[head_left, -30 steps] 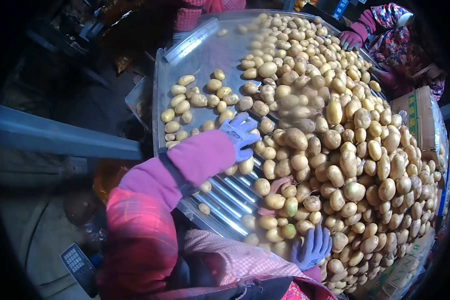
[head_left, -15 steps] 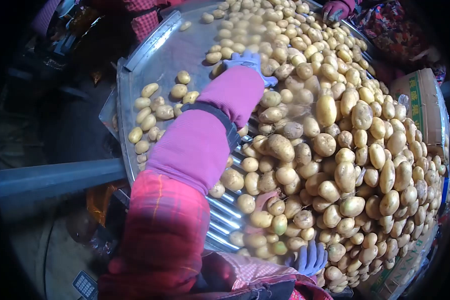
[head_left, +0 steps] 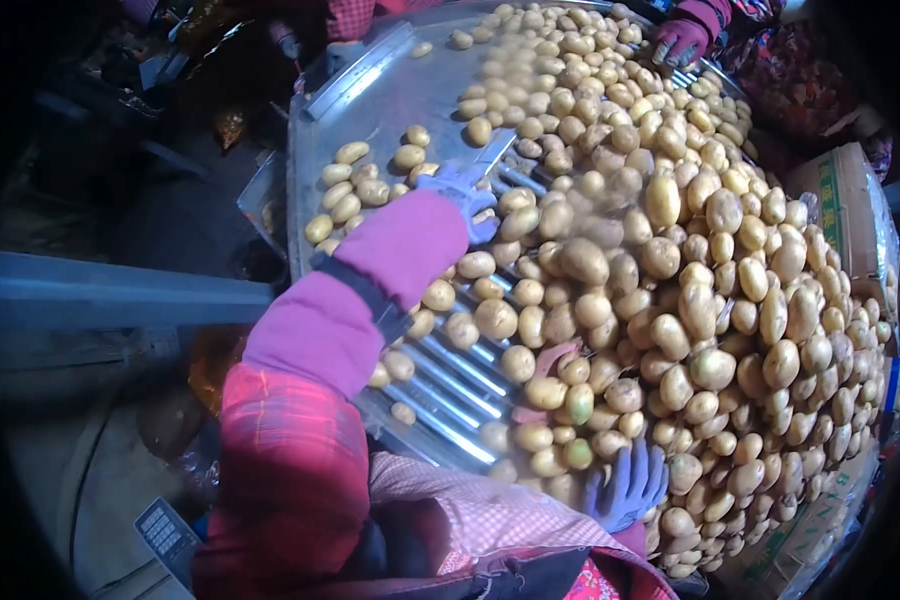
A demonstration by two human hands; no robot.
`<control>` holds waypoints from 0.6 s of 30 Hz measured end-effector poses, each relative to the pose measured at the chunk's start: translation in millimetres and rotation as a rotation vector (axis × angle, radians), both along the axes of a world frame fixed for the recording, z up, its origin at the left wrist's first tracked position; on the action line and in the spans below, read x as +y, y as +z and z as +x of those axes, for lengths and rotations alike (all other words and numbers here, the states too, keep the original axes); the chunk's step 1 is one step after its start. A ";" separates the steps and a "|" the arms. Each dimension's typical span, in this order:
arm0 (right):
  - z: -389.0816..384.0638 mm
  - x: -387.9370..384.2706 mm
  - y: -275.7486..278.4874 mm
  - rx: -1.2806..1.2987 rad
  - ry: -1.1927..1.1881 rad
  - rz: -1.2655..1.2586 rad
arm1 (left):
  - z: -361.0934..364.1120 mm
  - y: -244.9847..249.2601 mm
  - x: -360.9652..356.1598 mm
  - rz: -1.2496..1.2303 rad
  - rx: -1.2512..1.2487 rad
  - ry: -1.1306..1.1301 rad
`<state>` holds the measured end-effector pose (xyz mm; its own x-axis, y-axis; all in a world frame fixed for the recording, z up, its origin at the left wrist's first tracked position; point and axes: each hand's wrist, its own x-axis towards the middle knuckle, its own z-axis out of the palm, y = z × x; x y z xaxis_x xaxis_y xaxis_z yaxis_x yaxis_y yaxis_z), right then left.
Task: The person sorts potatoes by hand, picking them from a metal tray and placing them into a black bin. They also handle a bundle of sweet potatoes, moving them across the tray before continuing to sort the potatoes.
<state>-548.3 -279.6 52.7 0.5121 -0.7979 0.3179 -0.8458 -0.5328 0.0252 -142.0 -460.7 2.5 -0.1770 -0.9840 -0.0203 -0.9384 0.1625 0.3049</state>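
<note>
A large heap of potatoes covers the right side of a metal sorting table. My left hand, in a lavender glove with a purple sleeve cover, reaches over the slatted part of the table. Its fingers and thumb are apart, and a small potato shows between them; I see no firm grip. Past its fingertips lie loose potatoes on the smooth metal. My right hand, also gloved, rests with fingers spread against the near edge of the heap. Two potatoes with green skin lie near it.
Metal slats show at the near left. A raised metal rim edges the far left. Another person's gloved hand touches the far potatoes. Cardboard boxes stand at the right, a blue-grey beam at the left.
My left hand has drawn back toward me, and more bare slats show around it. My right hand's fingers have spread. The whole view has shifted slightly, and the other person's hand shows more fully.
</note>
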 end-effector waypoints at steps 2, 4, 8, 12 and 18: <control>5.8 1.3 2.2 -0.042 -0.040 0.023 | 2.3 14.2 34.4 -0.110 -0.284 0.035; 5.3 1.5 5.0 -0.047 -0.018 0.027 | 6.6 27.0 72.7 -0.095 -0.219 0.068; 3.5 1.6 6.6 -0.072 0.005 0.056 | 19.5 12.4 131.4 -0.209 0.000 0.057; 1.5 2.7 7.4 -0.030 0.020 0.044 | 25.0 23.2 134.5 -0.061 -0.030 -0.041; 2.1 1.5 3.4 -0.046 -0.013 0.050 | -71.2 22.7 28.5 -0.244 -0.097 0.036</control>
